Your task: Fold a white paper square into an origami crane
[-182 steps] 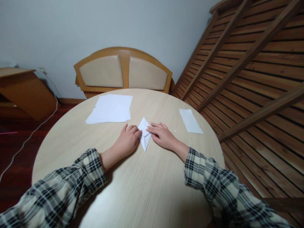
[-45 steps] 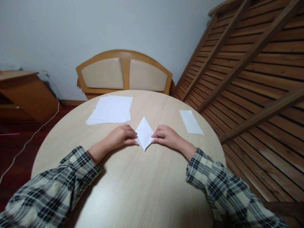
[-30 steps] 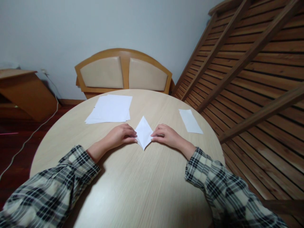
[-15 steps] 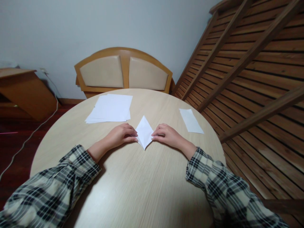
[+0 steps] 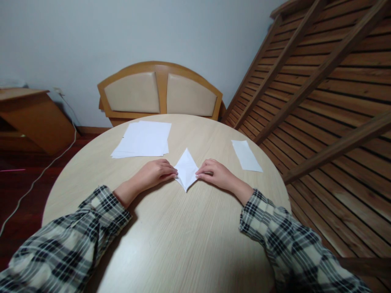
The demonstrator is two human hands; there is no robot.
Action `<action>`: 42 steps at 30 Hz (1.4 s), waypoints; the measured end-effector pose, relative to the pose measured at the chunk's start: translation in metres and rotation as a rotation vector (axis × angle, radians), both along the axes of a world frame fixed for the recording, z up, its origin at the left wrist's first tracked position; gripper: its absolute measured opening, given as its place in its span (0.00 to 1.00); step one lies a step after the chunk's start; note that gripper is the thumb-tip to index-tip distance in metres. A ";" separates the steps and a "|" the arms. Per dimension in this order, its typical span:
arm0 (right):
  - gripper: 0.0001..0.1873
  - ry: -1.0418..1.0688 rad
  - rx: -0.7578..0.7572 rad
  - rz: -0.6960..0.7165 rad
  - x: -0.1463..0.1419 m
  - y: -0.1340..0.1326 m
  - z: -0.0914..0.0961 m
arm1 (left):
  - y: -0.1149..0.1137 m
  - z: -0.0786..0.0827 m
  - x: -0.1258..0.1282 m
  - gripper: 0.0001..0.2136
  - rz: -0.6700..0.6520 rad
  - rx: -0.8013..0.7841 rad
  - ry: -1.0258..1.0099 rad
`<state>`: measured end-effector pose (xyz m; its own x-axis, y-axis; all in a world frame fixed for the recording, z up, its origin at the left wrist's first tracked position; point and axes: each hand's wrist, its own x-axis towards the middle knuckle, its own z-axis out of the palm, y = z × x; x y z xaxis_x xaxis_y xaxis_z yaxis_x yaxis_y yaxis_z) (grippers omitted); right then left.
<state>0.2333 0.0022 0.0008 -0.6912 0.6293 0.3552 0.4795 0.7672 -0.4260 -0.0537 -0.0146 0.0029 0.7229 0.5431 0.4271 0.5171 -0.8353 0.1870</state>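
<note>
A white folded paper (image 5: pixel 186 169), diamond-shaped with one point toward me, lies on the round table (image 5: pixel 171 236). My left hand (image 5: pixel 157 171) pinches its left corner between thumb and fingers. On the opposite side, my right hand (image 5: pixel 214 173) is closed on the right corner in a similar pinch. A second layer shows along the paper's lower left edge. The fingertips cover both side corners.
Beyond my left hand lies a stack of white paper sheets (image 5: pixel 145 138). A white paper strip (image 5: pixel 247 156) rests near the table's right edge. Past the far edge stands a padded wooden headboard (image 5: pixel 163 87), and slatted wood panelling (image 5: pixel 330 101) leans at the right.
Both hands keep their pinch on the folded paper's side corners. The left thumb has closed nearer to its fingers. The whole view has shifted very slightly.
</note>
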 end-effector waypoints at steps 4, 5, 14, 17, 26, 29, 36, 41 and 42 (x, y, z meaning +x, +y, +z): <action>0.08 0.015 -0.015 0.001 0.000 -0.001 0.001 | -0.001 0.000 -0.001 0.11 0.011 0.026 0.039; 0.08 0.016 -0.017 0.002 0.000 -0.001 0.001 | -0.001 0.000 -0.001 0.11 0.011 0.031 0.043; 0.10 0.024 -0.015 0.011 0.000 0.002 0.000 | 0.001 -0.006 0.000 0.10 0.106 0.116 -0.011; 0.09 0.017 -0.016 -0.001 0.000 0.002 0.000 | 0.000 -0.007 0.001 0.10 0.146 0.138 -0.005; 0.13 0.050 0.036 -0.126 -0.005 0.001 -0.007 | -0.006 -0.003 0.012 0.08 0.190 0.138 -0.131; 0.15 0.108 -0.029 -0.189 -0.009 0.000 -0.008 | -0.009 -0.002 0.016 0.06 0.204 0.104 -0.192; 0.08 0.154 -0.111 -0.246 -0.016 0.001 -0.011 | -0.011 -0.001 0.023 0.06 0.259 -0.017 -0.243; 0.08 0.149 -0.112 -0.298 -0.019 0.003 -0.011 | -0.013 0.001 0.026 0.06 0.344 -0.157 -0.254; 0.09 0.151 -0.114 -0.311 -0.020 0.003 -0.011 | -0.013 0.001 0.026 0.06 0.362 -0.188 -0.260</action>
